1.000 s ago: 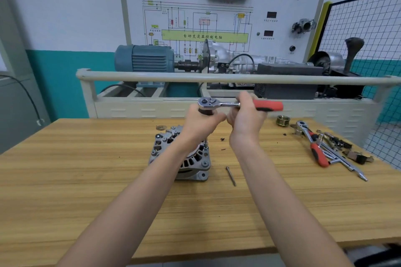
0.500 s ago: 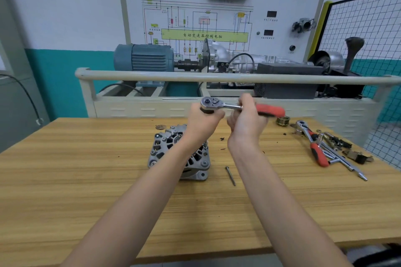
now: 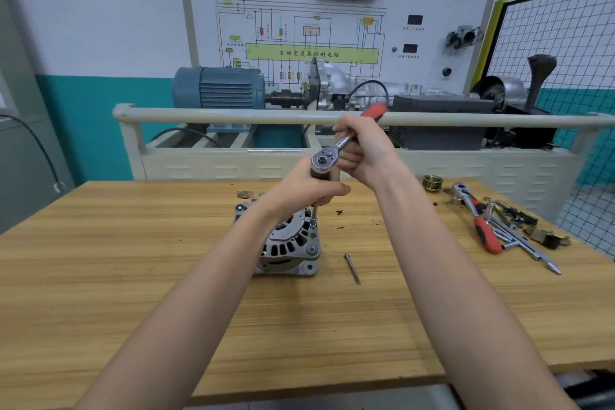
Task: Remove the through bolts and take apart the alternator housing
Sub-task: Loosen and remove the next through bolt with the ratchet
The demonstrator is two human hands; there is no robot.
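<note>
A silver alternator (image 3: 289, 248) with a slotted housing sits on the wooden bench (image 3: 100, 276). A ratchet wrench (image 3: 324, 160) with a red handle stands on a long extension that reaches down to a bolt on the alternator's right edge. My left hand (image 3: 304, 191) grips the extension just under the ratchet head. My right hand (image 3: 361, 151) grips the handle, which now points up and away to the right. One loose through bolt (image 3: 352, 269) lies on the bench to the right of the alternator.
To the right lie a second red-handled ratchet (image 3: 479, 220), several sockets and small parts (image 3: 519, 226), and a brass pulley (image 3: 432, 182). A washer (image 3: 244, 194) lies behind the alternator. A training rig with a rail (image 3: 233, 116) stands behind the bench.
My right hand has swung the ratchet handle from pointing right to pointing up and away. My left hand stays on the extension; the alternator has not moved.
</note>
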